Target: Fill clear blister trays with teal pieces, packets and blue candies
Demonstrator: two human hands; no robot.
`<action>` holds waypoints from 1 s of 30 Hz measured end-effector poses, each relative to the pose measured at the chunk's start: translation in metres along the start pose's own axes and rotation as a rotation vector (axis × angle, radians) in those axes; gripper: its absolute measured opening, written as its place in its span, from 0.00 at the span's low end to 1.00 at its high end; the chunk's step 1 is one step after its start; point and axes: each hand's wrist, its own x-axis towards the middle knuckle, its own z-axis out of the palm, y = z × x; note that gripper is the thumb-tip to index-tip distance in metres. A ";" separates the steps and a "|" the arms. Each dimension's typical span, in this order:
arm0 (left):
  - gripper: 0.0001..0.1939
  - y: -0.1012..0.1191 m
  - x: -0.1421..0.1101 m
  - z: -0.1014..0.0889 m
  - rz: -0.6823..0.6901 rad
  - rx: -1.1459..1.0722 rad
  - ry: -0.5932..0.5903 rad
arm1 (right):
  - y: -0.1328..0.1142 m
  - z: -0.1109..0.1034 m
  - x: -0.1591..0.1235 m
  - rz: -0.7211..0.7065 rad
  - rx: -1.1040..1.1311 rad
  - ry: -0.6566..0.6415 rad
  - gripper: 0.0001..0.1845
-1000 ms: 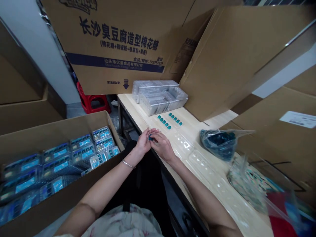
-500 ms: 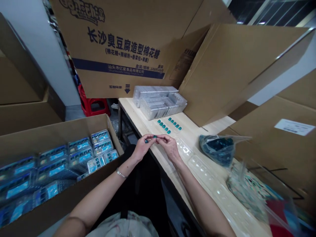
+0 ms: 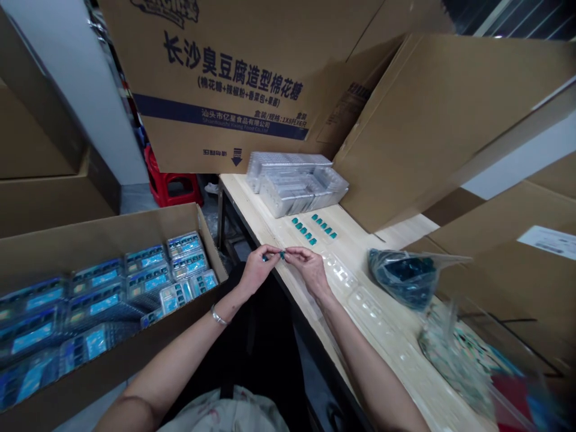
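Note:
My left hand (image 3: 257,271) and my right hand (image 3: 309,270) meet over the table's near edge, fingertips pinched. Between them is a small dark-teal piece (image 3: 282,255), glossy and too small to make out fully. A second teal piece (image 3: 265,258) shows at the fingers of my left hand, partly hidden. Just beyond my hands, small teal pieces (image 3: 303,231) sit in two short rows in a clear plastic tray. More clear moulded trays (image 3: 341,271) run along the table beside my right hand and forearm.
Stacked clear plastic trays (image 3: 294,191) stand at the table's far end. To the right lie a bag of dark-teal pieces (image 3: 402,279) and a bag of pale packets (image 3: 450,354). A carton (image 3: 101,222) at left holds blue-labelled packs. Large cardboard boxes (image 3: 270,138) rise behind.
The view has shifted slightly, so the table and boxes appear a little farther right. Both hands stay together, and the teal piece between the fingertips has turned or shifted slightly downward.

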 end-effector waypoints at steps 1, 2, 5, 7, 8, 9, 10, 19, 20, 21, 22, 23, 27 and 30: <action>0.10 -0.002 0.000 -0.001 0.004 0.001 0.007 | 0.000 0.002 0.000 -0.001 -0.010 -0.001 0.17; 0.09 -0.004 0.001 -0.002 0.003 -0.001 0.015 | 0.000 0.003 0.000 -0.001 -0.021 -0.010 0.17; 0.10 -0.012 0.005 -0.005 -0.024 0.008 0.052 | -0.001 0.003 0.007 -0.044 -0.104 -0.018 0.17; 0.09 -0.020 0.008 -0.008 -0.031 0.046 0.077 | 0.001 -0.001 0.021 -0.132 -0.203 0.027 0.14; 0.08 -0.024 0.010 -0.009 -0.021 0.070 0.086 | 0.003 -0.004 0.031 -0.188 -0.256 0.055 0.13; 0.08 -0.028 0.011 -0.009 -0.001 0.096 0.090 | 0.006 -0.007 0.042 -0.243 -0.309 0.079 0.12; 0.07 -0.033 0.013 -0.010 0.028 0.120 0.089 | 0.009 -0.010 0.055 -0.293 -0.359 0.094 0.10; 0.07 -0.052 0.018 -0.003 0.231 0.261 -0.035 | 0.035 0.006 0.122 -0.489 -0.756 -0.025 0.05; 0.07 -0.052 0.018 -0.003 0.232 0.260 -0.034 | 0.036 0.009 0.122 -0.496 -0.763 -0.038 0.05; 0.07 -0.052 0.018 -0.003 0.230 0.257 -0.034 | 0.036 0.010 0.121 -0.503 -0.772 -0.048 0.05; 0.07 -0.053 0.019 -0.003 0.226 0.252 -0.034 | 0.037 0.011 0.121 -0.513 -0.789 -0.056 0.05; 0.07 -0.054 0.019 -0.003 0.219 0.247 -0.033 | 0.037 0.012 0.120 -0.524 -0.811 -0.063 0.06; 0.07 -0.058 0.021 -0.004 0.192 0.237 -0.030 | 0.034 0.014 0.117 -0.554 -0.908 -0.075 0.07; 0.07 -0.060 0.022 -0.004 0.182 0.235 -0.031 | 0.031 0.017 0.116 -0.549 -0.961 -0.077 0.07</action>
